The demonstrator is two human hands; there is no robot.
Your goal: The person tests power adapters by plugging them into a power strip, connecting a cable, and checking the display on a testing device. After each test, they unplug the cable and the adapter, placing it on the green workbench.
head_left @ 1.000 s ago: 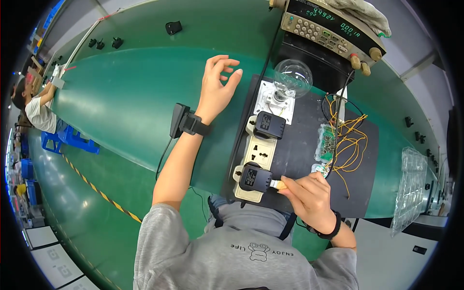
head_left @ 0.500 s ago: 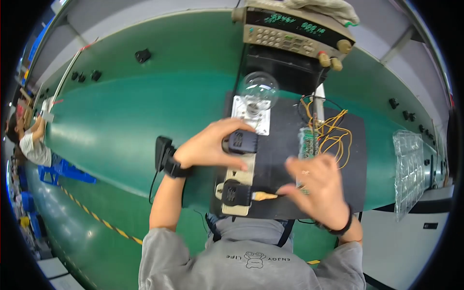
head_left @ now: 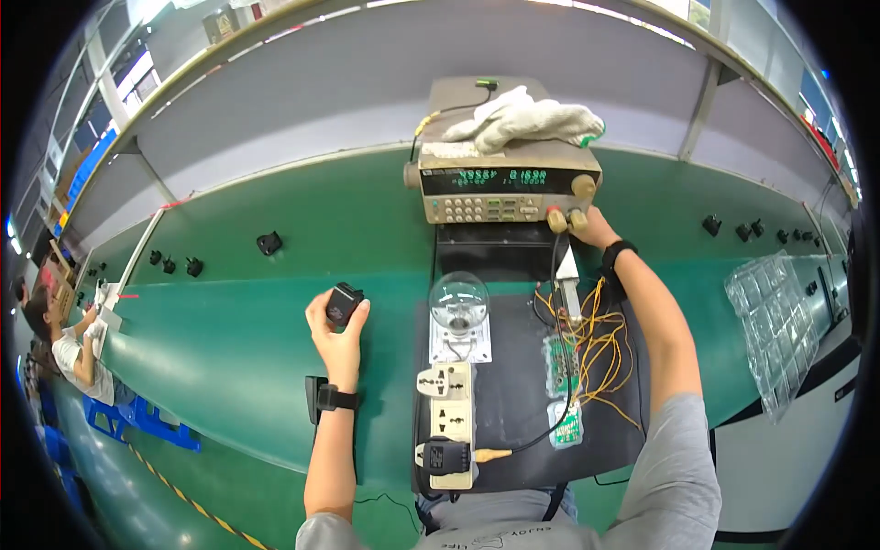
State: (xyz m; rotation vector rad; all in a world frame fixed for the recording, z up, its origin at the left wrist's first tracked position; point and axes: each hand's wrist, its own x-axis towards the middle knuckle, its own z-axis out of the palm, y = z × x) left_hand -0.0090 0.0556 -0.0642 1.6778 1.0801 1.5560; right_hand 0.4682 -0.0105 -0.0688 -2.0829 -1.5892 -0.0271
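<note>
A long green-topped bench [head_left: 220, 353] runs along a pale grey partition wall [head_left: 321, 110]. At left, a blue plastic stool [head_left: 170, 429] stands on the glossy green floor [head_left: 247, 486], near yellow-and-black floor tape [head_left: 192, 501]. A white cabinet [head_left: 779, 458] stands at right.

Your bench instrument [head_left: 507, 206] shows two rows of glowing green digits and letters on its dark display [head_left: 500, 179]; your grey shirt [head_left: 587, 536] bears dark printed lettering; marks on the black adapter [head_left: 343, 304] you hold are too small to read.
</note>
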